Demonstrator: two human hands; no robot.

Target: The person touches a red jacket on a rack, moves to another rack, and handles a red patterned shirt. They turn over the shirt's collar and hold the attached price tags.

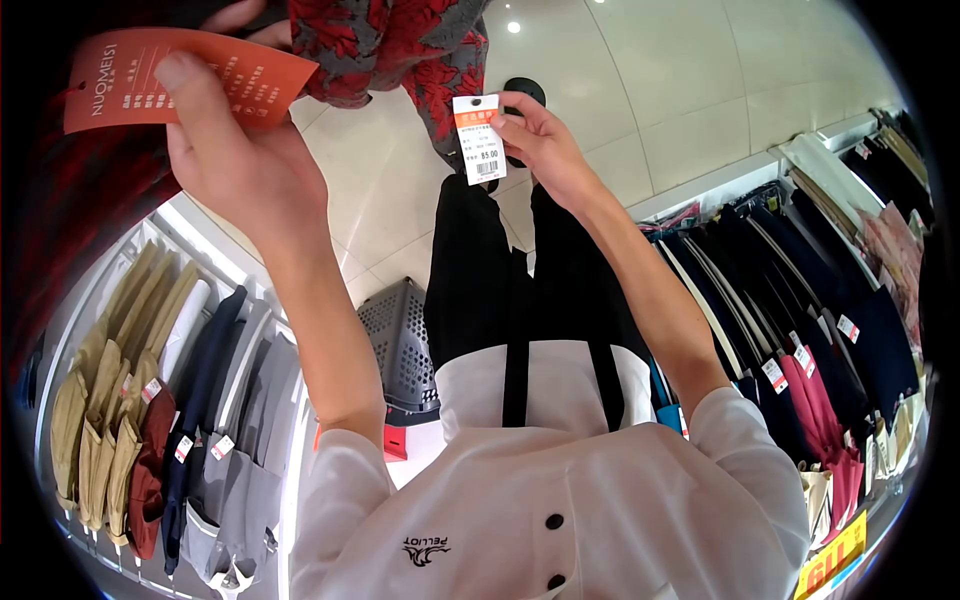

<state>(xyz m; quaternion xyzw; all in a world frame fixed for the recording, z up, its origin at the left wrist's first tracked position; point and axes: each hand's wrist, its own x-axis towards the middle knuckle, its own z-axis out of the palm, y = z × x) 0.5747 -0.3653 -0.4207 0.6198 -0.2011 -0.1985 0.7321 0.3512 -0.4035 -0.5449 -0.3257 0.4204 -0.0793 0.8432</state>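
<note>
My left hand (pixel 245 170) pinches an orange clothing tag (pixel 255 80) printed "NUOMEISI", thumb on its face. In my right hand (pixel 545 145) is a white price tag (pixel 482 150) with an orange band, a barcode and "85.00", gripped by its right edge near the top. Beside the two tags hangs red and dark grey patterned fabric (pixel 390 40), apparently clothing on another person. Part of that person's hand (pixel 235 15) shows behind the orange tag at the top left. Whether the tags are attached to a garment cannot be seen.
Racks of folded trousers stand on both sides: tan and grey trousers (pixel 110 400) at left, dark trousers (pixel 770 290) at right. A grey perforated basket (pixel 400 345) sits by my legs. A yellow sign (pixel 835 560) is at lower right. Pale tiles (pixel 640 80) cover the floor.
</note>
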